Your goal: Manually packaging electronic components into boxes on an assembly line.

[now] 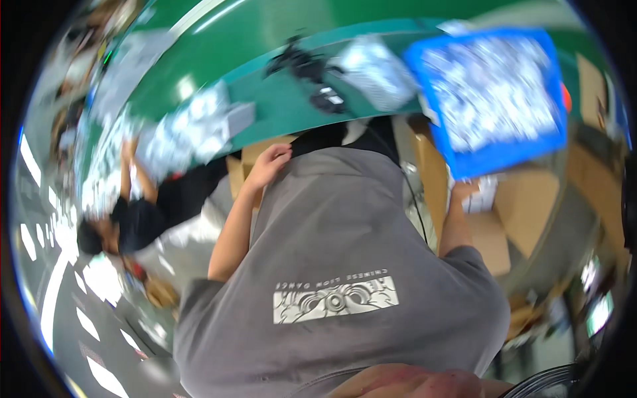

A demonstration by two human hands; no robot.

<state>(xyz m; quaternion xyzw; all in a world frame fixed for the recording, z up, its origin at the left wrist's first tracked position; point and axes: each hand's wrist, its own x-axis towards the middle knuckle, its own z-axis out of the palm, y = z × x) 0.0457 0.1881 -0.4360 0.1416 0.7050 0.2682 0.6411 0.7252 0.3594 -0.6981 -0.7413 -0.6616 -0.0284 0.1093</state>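
Note:
My left hand [271,163] is by the front of my grey shirt, just short of the green table's edge. Its fingers are loosely bent with a little space between them, and nothing shows in them. My right hand [464,190] reaches down at an open cardboard box [527,202], below the near edge of a blue tray. White packets [483,192] lie in the box right beside its fingers. Blur and the box hide what those fingers do. The blue tray [458,164] is heaped with small, shiny, clear-and-white packets.
On the green table [265,109] lie a black cabled device [325,98] and a clear plastic bag [377,69]. Piled clear bags [196,126] stretch leftward to a co-worker [142,222] in dark clothes. A cable [415,199] hangs by my right side. More cardboard [597,192] stands at right.

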